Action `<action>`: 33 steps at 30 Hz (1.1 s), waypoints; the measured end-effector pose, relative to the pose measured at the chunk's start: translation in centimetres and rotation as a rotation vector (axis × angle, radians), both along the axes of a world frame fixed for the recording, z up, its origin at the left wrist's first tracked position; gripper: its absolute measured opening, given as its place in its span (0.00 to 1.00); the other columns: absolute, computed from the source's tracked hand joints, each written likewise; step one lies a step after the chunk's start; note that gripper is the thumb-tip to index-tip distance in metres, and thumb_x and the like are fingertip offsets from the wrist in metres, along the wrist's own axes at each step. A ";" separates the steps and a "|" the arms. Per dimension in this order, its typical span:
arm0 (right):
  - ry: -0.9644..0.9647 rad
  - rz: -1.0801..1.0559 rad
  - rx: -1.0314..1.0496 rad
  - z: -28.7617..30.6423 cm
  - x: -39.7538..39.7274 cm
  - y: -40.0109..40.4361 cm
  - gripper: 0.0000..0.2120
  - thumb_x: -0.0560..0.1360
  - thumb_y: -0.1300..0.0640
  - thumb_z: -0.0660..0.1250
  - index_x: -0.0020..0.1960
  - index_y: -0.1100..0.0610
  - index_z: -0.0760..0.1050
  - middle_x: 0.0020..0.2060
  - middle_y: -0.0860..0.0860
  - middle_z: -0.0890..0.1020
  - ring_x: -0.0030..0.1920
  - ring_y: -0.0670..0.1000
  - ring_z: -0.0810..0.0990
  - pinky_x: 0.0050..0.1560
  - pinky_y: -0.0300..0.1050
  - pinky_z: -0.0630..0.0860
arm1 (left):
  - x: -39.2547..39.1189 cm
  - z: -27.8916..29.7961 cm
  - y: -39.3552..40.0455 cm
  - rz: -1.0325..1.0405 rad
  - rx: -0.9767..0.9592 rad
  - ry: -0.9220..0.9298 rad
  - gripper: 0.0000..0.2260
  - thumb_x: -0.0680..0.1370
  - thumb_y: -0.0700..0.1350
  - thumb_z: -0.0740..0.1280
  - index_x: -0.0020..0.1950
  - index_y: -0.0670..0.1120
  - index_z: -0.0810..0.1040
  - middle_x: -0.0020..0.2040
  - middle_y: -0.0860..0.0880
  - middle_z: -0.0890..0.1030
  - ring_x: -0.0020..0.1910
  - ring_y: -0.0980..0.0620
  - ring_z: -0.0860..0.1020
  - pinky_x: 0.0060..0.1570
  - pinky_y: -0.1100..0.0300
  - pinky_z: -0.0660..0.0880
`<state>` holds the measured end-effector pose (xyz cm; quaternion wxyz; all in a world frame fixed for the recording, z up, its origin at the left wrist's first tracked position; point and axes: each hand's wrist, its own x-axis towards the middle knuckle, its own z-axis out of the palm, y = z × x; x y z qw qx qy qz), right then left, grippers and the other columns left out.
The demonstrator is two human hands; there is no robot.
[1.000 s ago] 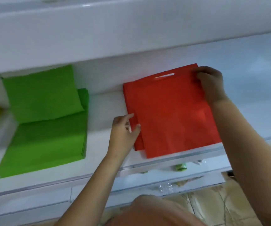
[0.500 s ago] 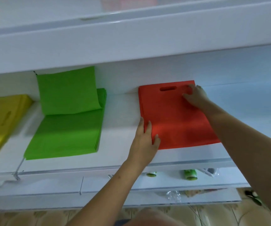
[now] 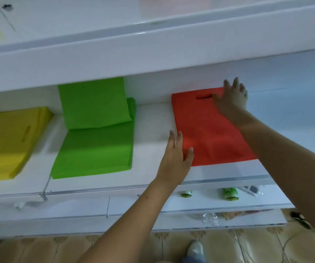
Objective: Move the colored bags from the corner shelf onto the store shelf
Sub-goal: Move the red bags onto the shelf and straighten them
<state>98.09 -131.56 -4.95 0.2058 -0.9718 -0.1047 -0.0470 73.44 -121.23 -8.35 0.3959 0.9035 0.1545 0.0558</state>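
A stack of flat red bags (image 3: 211, 133) with a cut-out handle lies on the white store shelf (image 3: 153, 122), its top edge against the back wall. My left hand (image 3: 175, 154) rests flat on the stack's near left corner, fingers straight. At the far right corner my right hand (image 3: 232, 99) presses down with spread fingers. Left of the red stack sits a stack of green bags (image 3: 96, 141), its top sheets folded up against the wall. A stack of yellow bags (image 3: 8, 141) lies further left.
A white shelf board (image 3: 153, 54) overhangs close above the bags. Below, a lower shelf (image 3: 172, 205) carries two green-capped bottles (image 3: 228, 194) and clear plastic wrap (image 3: 209, 218). Bare shelf surface stretches right of the red stack. Patterned floor tiles and my shoe (image 3: 195, 249) show at the bottom.
The red stack went from held and skewed to lying flat and square against the wall. Both hands released their pinch and now press it flat. The view shifted left, revealing the yellow bags.
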 end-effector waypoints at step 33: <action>0.044 1.233 0.330 5.6 -57.2 74.8 0.29 0.81 0.47 0.58 0.76 0.61 0.59 0.75 0.61 0.61 0.75 0.59 0.59 0.74 0.52 0.58 | -50.3 2.3 52.0 1.011 0.056 -0.287 0.24 0.83 0.52 0.60 0.78 0.49 0.62 0.68 0.52 0.72 0.66 0.57 0.69 0.64 0.58 0.71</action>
